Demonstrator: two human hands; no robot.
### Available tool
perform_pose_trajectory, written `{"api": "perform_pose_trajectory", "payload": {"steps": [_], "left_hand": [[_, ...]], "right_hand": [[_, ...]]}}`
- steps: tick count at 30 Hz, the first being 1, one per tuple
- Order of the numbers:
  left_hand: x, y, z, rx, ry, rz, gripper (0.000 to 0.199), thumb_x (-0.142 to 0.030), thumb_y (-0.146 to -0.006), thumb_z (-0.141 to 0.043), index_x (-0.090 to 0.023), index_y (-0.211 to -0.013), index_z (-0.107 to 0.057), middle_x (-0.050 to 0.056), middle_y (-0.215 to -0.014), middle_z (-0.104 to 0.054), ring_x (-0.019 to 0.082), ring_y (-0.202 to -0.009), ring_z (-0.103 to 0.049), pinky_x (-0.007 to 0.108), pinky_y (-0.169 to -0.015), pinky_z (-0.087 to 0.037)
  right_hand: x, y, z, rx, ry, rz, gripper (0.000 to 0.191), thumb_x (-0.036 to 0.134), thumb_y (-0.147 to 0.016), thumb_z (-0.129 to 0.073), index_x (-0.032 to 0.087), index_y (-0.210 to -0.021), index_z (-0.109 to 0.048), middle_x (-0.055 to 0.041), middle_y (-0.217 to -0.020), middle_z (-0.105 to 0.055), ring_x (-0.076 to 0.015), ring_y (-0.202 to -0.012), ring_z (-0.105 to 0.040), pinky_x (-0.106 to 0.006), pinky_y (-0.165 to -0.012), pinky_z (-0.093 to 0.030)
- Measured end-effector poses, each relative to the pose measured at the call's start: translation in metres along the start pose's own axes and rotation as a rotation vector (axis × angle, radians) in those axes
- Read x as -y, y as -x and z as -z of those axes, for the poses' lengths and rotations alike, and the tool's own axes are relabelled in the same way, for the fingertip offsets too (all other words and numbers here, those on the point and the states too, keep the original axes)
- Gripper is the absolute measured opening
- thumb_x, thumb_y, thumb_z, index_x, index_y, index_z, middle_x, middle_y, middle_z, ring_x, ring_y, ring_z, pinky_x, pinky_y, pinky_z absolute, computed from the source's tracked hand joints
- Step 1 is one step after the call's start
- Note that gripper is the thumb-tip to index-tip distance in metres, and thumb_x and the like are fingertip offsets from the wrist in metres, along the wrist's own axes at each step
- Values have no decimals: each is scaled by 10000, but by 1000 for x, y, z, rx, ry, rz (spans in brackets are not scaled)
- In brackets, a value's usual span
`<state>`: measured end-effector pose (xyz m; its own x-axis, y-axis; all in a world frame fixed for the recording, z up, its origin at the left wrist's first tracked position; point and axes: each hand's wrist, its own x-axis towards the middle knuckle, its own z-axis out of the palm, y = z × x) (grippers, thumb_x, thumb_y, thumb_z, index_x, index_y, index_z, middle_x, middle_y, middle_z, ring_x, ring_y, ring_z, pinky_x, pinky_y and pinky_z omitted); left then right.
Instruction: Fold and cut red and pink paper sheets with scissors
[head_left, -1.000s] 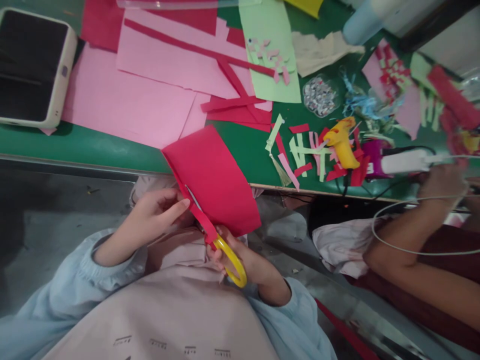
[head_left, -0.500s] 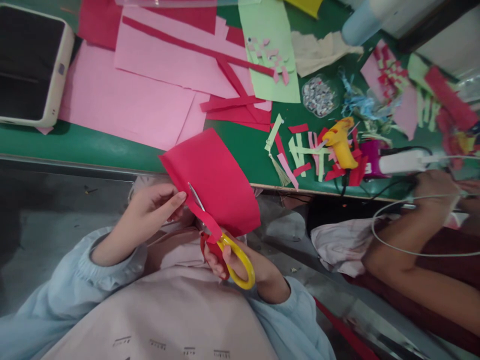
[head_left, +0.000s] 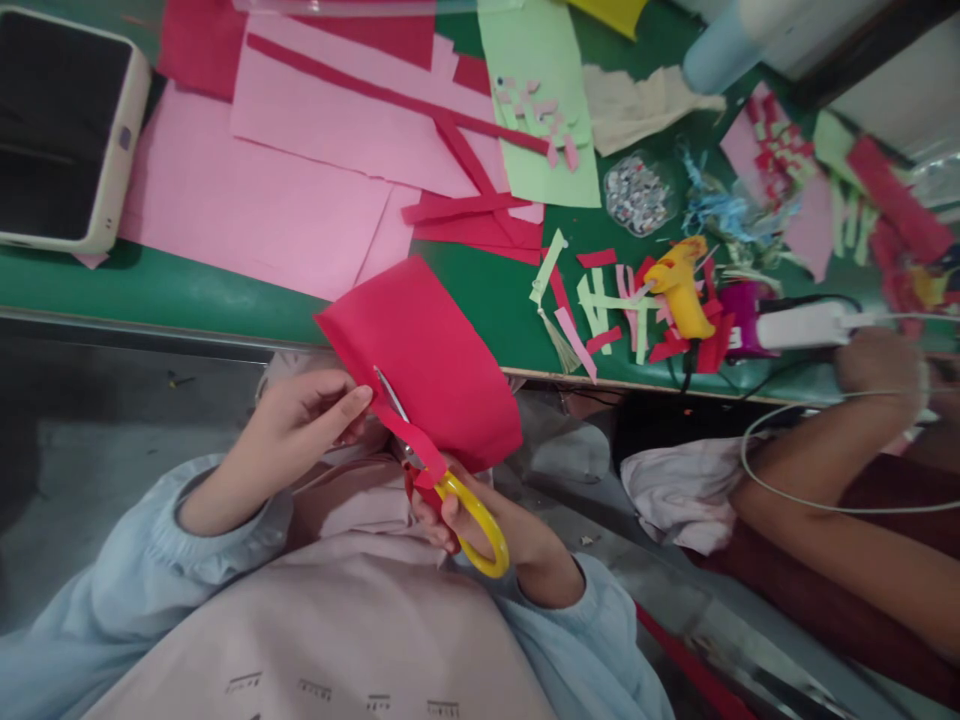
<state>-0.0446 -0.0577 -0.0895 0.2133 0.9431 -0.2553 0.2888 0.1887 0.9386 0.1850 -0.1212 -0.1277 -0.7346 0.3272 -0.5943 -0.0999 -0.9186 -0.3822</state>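
Note:
My left hand [head_left: 319, 415] pinches the left edge of a red sheet of paper [head_left: 427, 360] between thumb and fingers. The sheet is held in front of the table edge, over my lap. My right hand [head_left: 457, 515] grips a pair of scissors [head_left: 491, 535] by its yellow handle loop; a red part shows beside it. The scissor blades lie along the lower left side of the sheet, tips close to my left fingertips. A narrow red strip [head_left: 416, 445], partly cut from the sheet, passes over the blades.
Pink sheets [head_left: 255, 200], a pale green sheet [head_left: 551, 165] and a phone [head_left: 67, 130] lie on the green table. A yellow glue gun [head_left: 681, 290] rests among paper strips, near a tub of small beads [head_left: 640, 193]. Another person's arm [head_left: 825, 450] is at the right, beside a white cable.
The red handle side of the scissors has drawn in towards the yellow one, with the right fingers closing. The red sheet and my left hand have barely moved. The other person's hand shifted slightly.

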Motion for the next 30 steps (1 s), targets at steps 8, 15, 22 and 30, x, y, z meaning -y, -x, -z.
{"api": "perform_pose_trajectory", "payload": {"steps": [8,15,22,30], "left_hand": [[0,2,0,19,-1,6,365,-385,-924,-547,-160,-639,-583,-14,-561,-554,81,-521,-487,198,-507,-394],[0,1,0,38,12,-25,350,-336,-926,-536,-161,-626,-571,-19,-550,-551,71,-512,-485,183,-496,-393],[-2,1,1,34,-20,-35,362,-344,-920,-537,-160,-611,-574,-21,-543,-549,72,-512,-492,181,-503,-394],[1,0,1,25,-7,-19,374,-388,-912,-554,-162,-614,-577,-20,-536,-550,74,-502,-489,177,-489,-394]], "right_hand": [[-3,0,5,29,-48,-8,482,653,-801,-658,209,-799,-471,45,-703,-405,-68,-550,-350,-235,-487,-260],[-6,1,8,-32,-50,-20,510,700,-811,-609,212,-817,-460,45,-701,-421,-71,-556,-368,-235,-494,-262],[-9,-1,12,-37,-78,-25,554,757,-799,-574,228,-910,-455,49,-721,-436,-70,-542,-370,-234,-490,-271],[2,7,1,19,105,26,569,753,-786,-601,227,-938,-449,42,-754,-413,-72,-567,-345,-244,-515,-293]]}}
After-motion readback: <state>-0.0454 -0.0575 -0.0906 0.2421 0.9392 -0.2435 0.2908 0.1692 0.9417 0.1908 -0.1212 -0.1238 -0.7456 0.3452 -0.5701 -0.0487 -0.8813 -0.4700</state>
